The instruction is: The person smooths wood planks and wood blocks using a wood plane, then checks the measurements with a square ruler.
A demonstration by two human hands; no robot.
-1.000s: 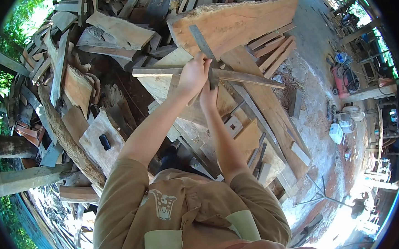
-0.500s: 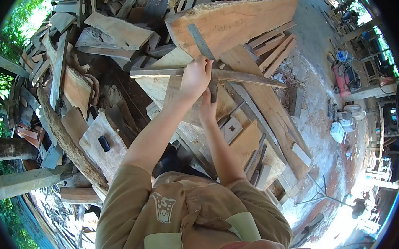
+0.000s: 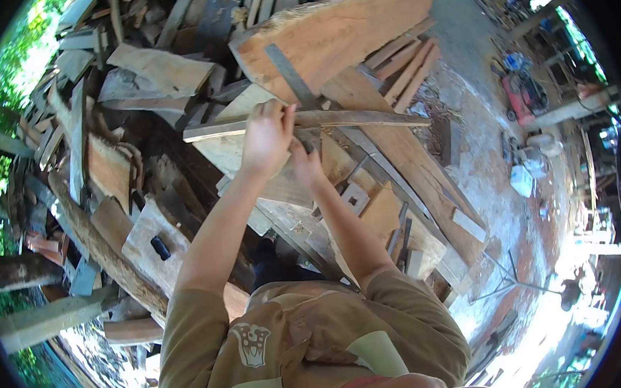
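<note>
A long, narrow wooden strip [image 3: 373, 117] lies crosswise in front of me. A flat grey bar [image 3: 287, 69] crosses it at a slant, its lower end darker and partly hidden by my fingers. My left hand [image 3: 267, 136] is closed over the strip, thumb and fingers pressed together. Whatever it pinches is hidden. Just below, my right hand [image 3: 306, 164] is closed around the bar's lower end, close under the strip. Beneath both hands is a pale wooden work surface [image 3: 297, 212] with a square-holed block [image 3: 354, 198] to the right.
A large live-edge slab [image 3: 344, 39] stands beyond the strip. Wide planks [image 3: 412, 166] slope away at right. Scrap wood is piled at left, where a dark small object [image 3: 160, 247] rests on a board [image 3: 139, 240]. A red machine [image 3: 521, 98] stands farther right.
The whole view has shifted, so the strip and bar appear farther left. My left hand has moved left along the strip, away from the bar; my right hand stays by the bar's lower end.
</note>
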